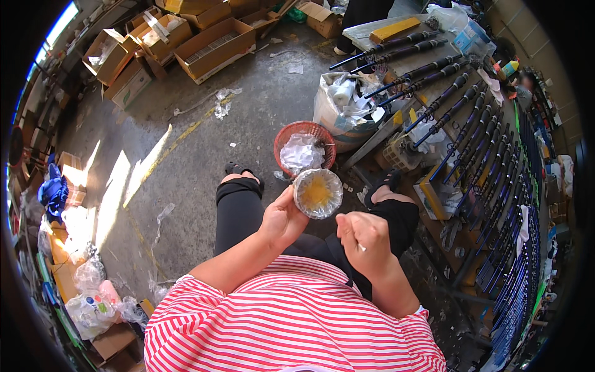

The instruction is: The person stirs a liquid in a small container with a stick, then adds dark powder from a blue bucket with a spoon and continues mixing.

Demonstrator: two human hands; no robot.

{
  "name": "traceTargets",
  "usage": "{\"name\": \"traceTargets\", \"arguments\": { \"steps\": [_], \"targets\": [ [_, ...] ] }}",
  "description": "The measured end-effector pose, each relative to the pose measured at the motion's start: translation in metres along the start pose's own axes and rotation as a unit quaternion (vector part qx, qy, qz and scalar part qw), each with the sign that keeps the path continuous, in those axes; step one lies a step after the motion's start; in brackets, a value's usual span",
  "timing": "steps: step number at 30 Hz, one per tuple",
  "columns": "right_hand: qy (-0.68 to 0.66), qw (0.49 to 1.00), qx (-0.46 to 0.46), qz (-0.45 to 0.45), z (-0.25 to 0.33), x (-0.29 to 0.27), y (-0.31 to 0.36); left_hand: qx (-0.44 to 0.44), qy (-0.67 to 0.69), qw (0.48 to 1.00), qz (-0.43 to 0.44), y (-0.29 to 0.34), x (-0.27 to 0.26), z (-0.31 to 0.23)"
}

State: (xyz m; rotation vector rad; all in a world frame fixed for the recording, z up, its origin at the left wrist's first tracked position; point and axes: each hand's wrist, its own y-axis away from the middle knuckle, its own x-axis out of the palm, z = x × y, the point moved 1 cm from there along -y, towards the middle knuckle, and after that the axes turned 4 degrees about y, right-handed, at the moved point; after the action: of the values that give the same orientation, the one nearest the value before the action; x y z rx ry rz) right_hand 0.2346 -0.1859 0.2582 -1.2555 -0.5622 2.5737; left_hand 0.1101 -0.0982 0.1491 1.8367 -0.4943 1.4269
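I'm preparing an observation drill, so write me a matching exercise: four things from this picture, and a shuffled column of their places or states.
1. round container
2. red basket
3. rods
4. right hand

A. holds crumpled white material
B. curled
C. in the left hand
D. side by side at the picture's right

Pairs: 1-C, 2-A, 3-D, 4-B

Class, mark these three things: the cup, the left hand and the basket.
Cup (317,193): head view, the middle of its round face.
Left hand (282,221): head view, the middle of the hand.
Basket (304,127): head view, the far side of its red wall.
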Motion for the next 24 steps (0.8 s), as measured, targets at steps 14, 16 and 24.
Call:
{"name": "traceTargets", "arguments": {
  "steps": [14, 16, 24],
  "targets": [
    [-0.074, 0.994, -0.027, 0.073, 0.003, 0.001, -0.002, -0.029, 0.003, 0.999, -0.039, 0.0, 0.004, -0.001],
    [-0.033, 0.998, 0.019, 0.056, 0.0, -0.011, -0.003, -0.016, -0.006, 1.0, -0.026, 0.001, 0.003, -0.003],
    [-0.05, 0.996, 0.007, 0.068, 0.003, -0.012, -0.008, -0.022, -0.008, 1.0, -0.013, -0.001, 0.008, -0.005]
  ]
}}
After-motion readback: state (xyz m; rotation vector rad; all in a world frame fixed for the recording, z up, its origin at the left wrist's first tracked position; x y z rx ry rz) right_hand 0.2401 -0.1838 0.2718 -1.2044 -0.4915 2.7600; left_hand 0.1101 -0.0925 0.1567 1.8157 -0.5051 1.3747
